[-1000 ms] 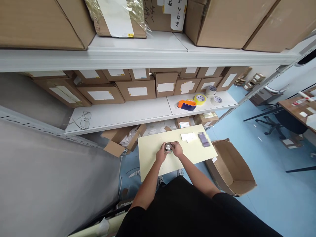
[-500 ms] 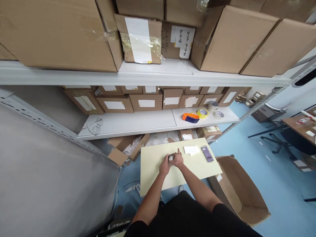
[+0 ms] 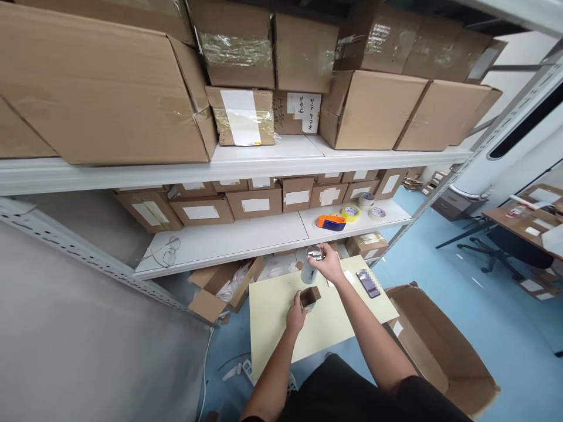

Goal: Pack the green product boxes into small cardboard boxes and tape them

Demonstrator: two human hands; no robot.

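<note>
My left hand (image 3: 297, 313) is wrapped round a small open cardboard box (image 3: 311, 296), its dark inside facing up, over the pale yellow table (image 3: 272, 328). Higher and a little farther off, my right hand (image 3: 329, 264) grips a pale cylinder with a shiny silver top (image 3: 309, 271), which looks like a bottle or canister, by its upper end. The cylinder is upright and apart from the box. Partly behind my right hand and forearm lies a white paper or card (image 3: 349, 277). A phone (image 3: 368, 283), blurred on its screen, rests at the table's right side.
Ahead stands a metal shelf rack (image 3: 246, 170) full of cardboard boxes. Tape rolls (image 3: 350, 213) and a tape dispenser (image 3: 331, 222) sit on its middle shelf. A large open carton (image 3: 440, 346) is on the floor to the right, another open box (image 3: 226, 287) to the left.
My right hand has lifted up and away with the silver-topped cylinder, out of the box between my hands. My left hand keeps the box, tilted slightly lower. The camera view has tipped upward.
</note>
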